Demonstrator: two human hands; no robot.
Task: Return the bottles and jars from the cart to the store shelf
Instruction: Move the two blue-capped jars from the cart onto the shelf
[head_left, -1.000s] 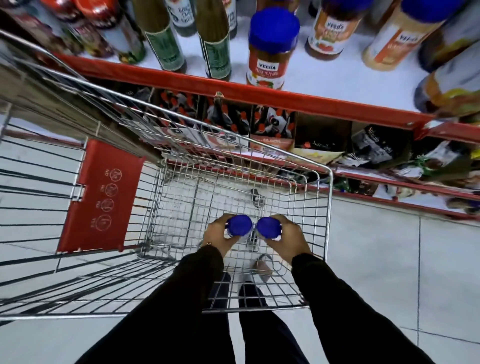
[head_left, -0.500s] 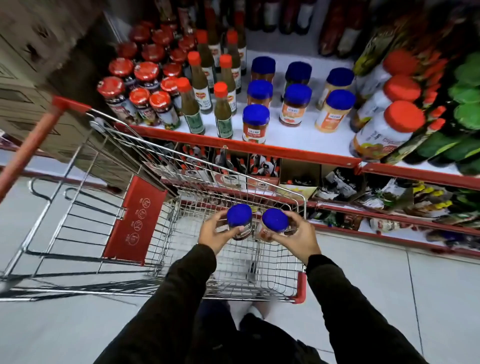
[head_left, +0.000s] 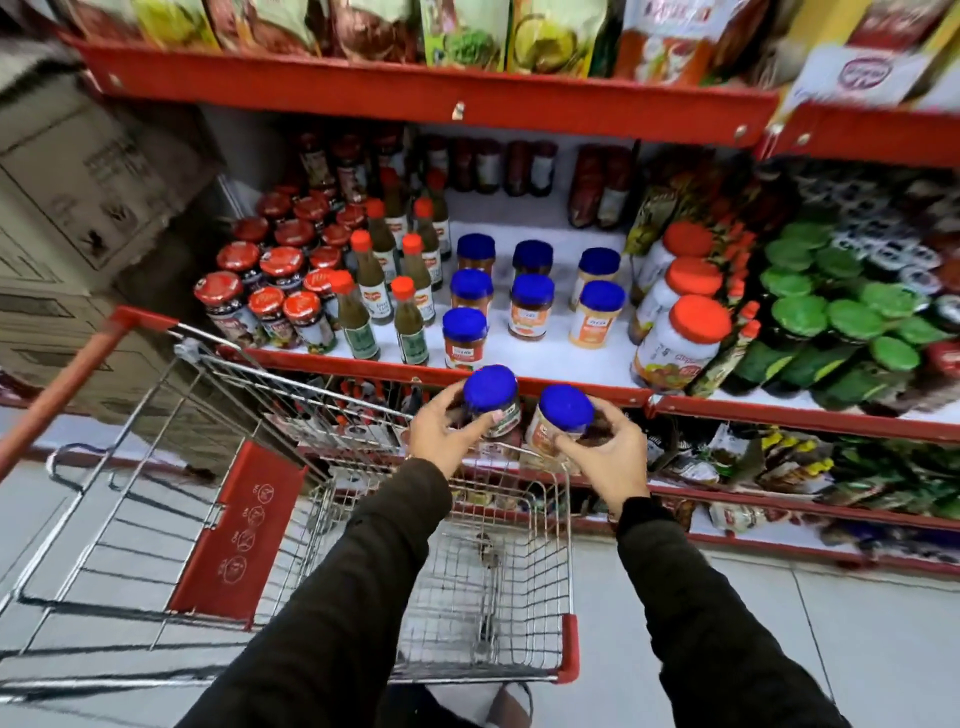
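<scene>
Two blue-lidded jars, one in left hand (head_left: 441, 434) grip, one in right hand (head_left: 608, 457) grip, above one cart (head_left: 569, 649).

Bright, even store lighting; sharp at the centre, blurred and bent at the edges.

The scene is lit from overhead, and the white shelf (head_left: 550, 343) is rendered almost blown out between the jars. Soft glare is seen on the red lids (head_left: 280, 260) at the shelf's left end and on the pale floor tiles (head_left: 857, 639). The space under the upper shelf (head_left: 415, 98) is left in deep shadow. Motion blur is spread over the green lids (head_left: 841, 312) at the shelf's right end, the packets above and the cardboard boxes (head_left: 78, 182). Straight shelf edges are bowed by the wide lens.
</scene>
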